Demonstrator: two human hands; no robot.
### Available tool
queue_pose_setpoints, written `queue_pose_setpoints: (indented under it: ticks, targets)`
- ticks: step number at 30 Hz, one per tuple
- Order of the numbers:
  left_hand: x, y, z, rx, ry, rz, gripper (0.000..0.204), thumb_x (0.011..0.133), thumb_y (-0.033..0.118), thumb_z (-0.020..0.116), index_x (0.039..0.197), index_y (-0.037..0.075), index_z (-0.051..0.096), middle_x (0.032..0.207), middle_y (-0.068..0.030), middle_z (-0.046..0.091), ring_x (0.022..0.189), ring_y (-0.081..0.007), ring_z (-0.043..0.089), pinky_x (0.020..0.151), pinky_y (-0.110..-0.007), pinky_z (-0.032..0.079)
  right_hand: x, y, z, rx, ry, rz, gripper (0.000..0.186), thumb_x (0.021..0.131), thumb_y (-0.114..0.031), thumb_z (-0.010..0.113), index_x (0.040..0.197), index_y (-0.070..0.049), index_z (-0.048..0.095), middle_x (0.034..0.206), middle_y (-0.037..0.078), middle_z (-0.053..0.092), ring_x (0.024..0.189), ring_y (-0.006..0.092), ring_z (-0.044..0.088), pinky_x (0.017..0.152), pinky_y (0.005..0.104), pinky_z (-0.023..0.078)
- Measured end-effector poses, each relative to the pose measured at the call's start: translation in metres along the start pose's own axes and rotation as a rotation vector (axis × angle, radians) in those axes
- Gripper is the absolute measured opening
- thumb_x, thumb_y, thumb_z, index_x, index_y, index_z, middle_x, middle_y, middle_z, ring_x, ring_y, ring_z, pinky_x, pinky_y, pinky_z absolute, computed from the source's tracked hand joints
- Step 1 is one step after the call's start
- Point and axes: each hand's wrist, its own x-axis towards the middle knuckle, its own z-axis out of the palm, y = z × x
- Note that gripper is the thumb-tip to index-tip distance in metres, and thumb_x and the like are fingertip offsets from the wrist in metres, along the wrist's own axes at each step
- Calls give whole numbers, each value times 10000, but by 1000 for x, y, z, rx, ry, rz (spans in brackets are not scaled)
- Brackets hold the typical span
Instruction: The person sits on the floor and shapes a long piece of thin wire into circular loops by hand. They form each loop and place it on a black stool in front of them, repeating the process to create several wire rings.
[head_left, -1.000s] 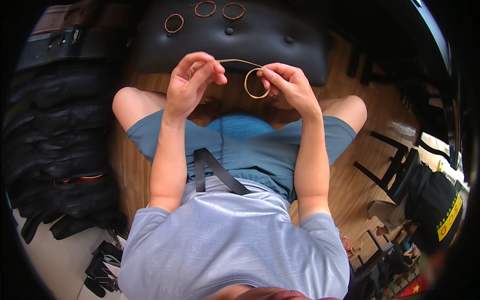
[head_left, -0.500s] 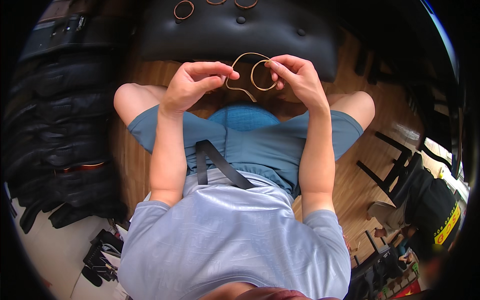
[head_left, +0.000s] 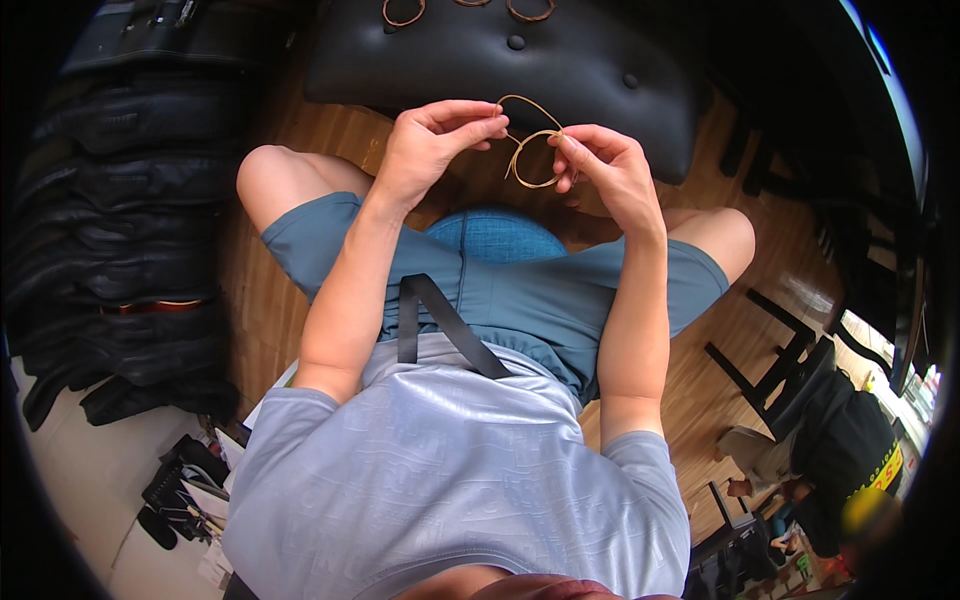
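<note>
Above my lap, a thin golden strand [head_left: 537,186] that looks like coiled wire or string is stretched between my hands. My left hand [head_left: 436,148] pinches the strand between thumb and fingertips, at the left end of an arc. From there the arc rises and curves right to my right hand [head_left: 608,172]. Thumb and forefinger of that hand pinch the top of a small round loop of the same strand. A short free tail hangs at the loop's left side. Both hands are close together, just in front of a black padded bench.
On the black tufted bench [head_left: 460,70] ahead lie several copper-coloured coils [head_left: 403,24]. A blue round seat [head_left: 495,238] shows between my legs. Black padded bags [head_left: 130,210] line the left side. To the right are a black stand [head_left: 765,365] and a dark bag [head_left: 845,440].
My left hand has moved right, nearer my right hand, and grips the strand at the arc's end. The strand's long loose tail is now drawn in close to the loop. The view has shifted slightly.
</note>
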Motion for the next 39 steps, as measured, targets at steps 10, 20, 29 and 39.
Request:
queue_pose_setpoints:
  ticks: [10, 20, 29, 39]
  targets:
    - [2, 0, 11, -53, 127, 7, 228, 910, 101, 741, 1103, -17, 717, 1002, -95, 754, 953, -160, 722, 832, -270, 577, 1, 2, 0, 52, -17, 25, 216, 977, -169, 672, 1058, 30, 702, 813, 69, 684, 674, 133, 666, 654, 258, 558]
    - [0, -6, 11, -234, -59, -149, 283, 981, 189, 661, 1195, 4, 671, 1055, -107, 739, 993, -152, 696, 925, -278, 534, 5, 2, 0, 48, 92, 4, 252, 960, -183, 700, 1084, 36, 703, 876, 102, 715, 757, 179, 719, 724, 282, 589]
    - [-2, -13, 18, -140, -180, -233, 356, 972, 209, 676, 1259, 13, 605, 1045, -30, 662, 984, -74, 598, 898, -245, 470, 10, 11, 8, -15, 124, -52, 233, 958, -125, 692, 1094, 65, 700, 916, 109, 732, 816, 174, 730, 768, 278, 596]
    - [-6, -10, 21, -131, -229, -298, 690, 839, 50, 781, 1437, -23, 446, 1283, -136, 559, 963, -123, 616, 868, -236, 514, 12, 17, 4, -194, 282, -167, 213, 962, -116, 689, 1098, 47, 695, 878, 85, 716, 727, 135, 694, 683, 240, 559]
